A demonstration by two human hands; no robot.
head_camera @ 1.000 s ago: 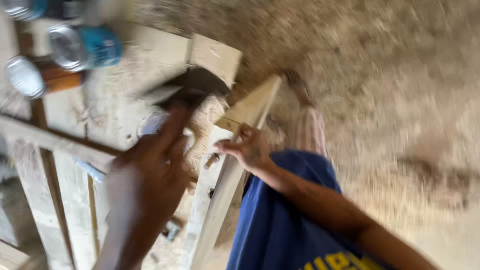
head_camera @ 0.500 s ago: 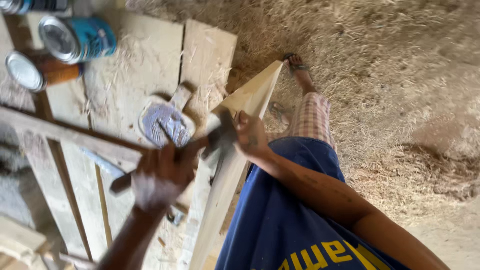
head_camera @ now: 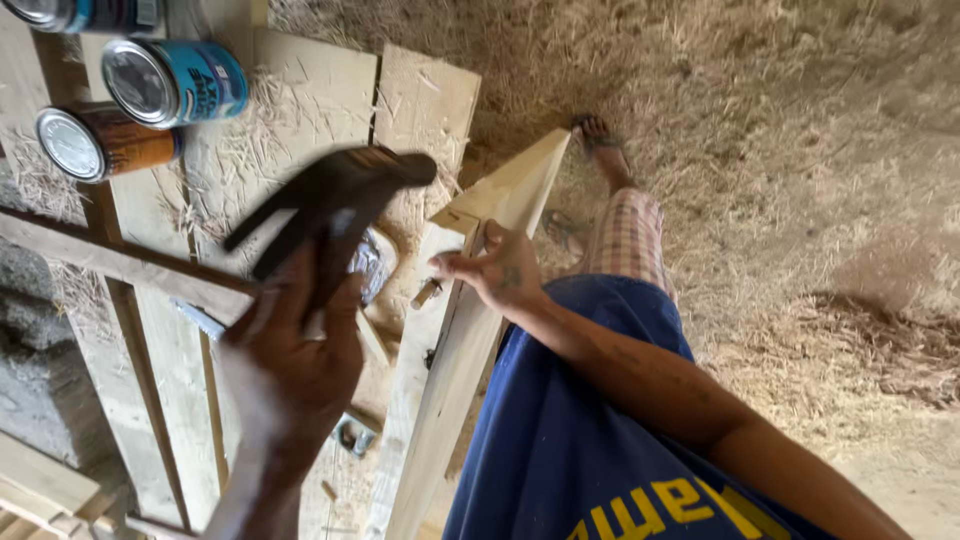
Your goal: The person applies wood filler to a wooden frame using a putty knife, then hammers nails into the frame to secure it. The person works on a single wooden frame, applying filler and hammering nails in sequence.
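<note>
Your left hand (head_camera: 295, 350) grips a hammer (head_camera: 325, 205), its dark head raised and blurred above the workbench (head_camera: 300, 90). Your right hand (head_camera: 500, 272) pinches the edge of a pale wooden board (head_camera: 470, 310) that leans against the bench. At the bench's far end lie three cans on their sides: a blue-labelled can (head_camera: 175, 82), a brown can (head_camera: 105, 143) beside it, and a third can (head_camera: 85, 14) at the frame's top.

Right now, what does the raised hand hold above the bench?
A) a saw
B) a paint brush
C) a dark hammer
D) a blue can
C: the left hand grips a dark hammer, its head blurred above the wooden bench; the right hand rests on the pale plank, and the blue can stands apart.
</note>
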